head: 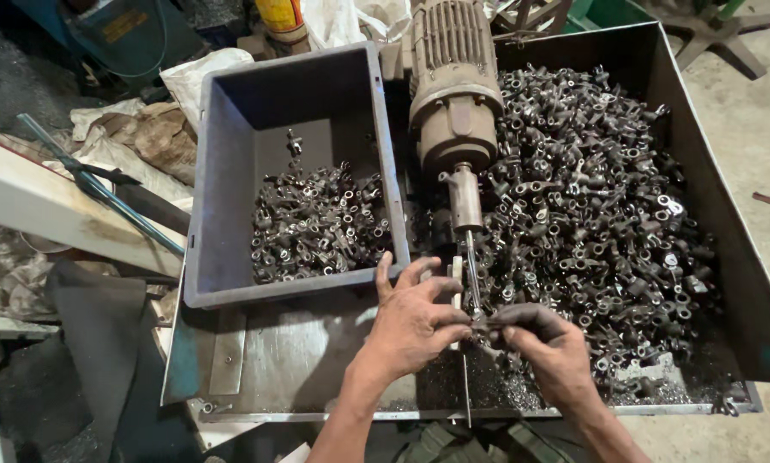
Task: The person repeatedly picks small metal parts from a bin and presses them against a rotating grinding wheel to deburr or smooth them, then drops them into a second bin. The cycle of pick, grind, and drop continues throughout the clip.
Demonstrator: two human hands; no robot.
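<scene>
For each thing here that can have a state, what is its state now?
left hand: pinching a small metal part at the spindle tip
right hand: pinching the same part
grey bin: open, partly filled with metal parts
big tray: heaped with parts
motor: lying along the tray, spindle toward the hands

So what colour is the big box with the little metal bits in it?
Grey plastic box, clearest in the head view.

Bin (222, 171) left of motor (453, 86)
</scene>
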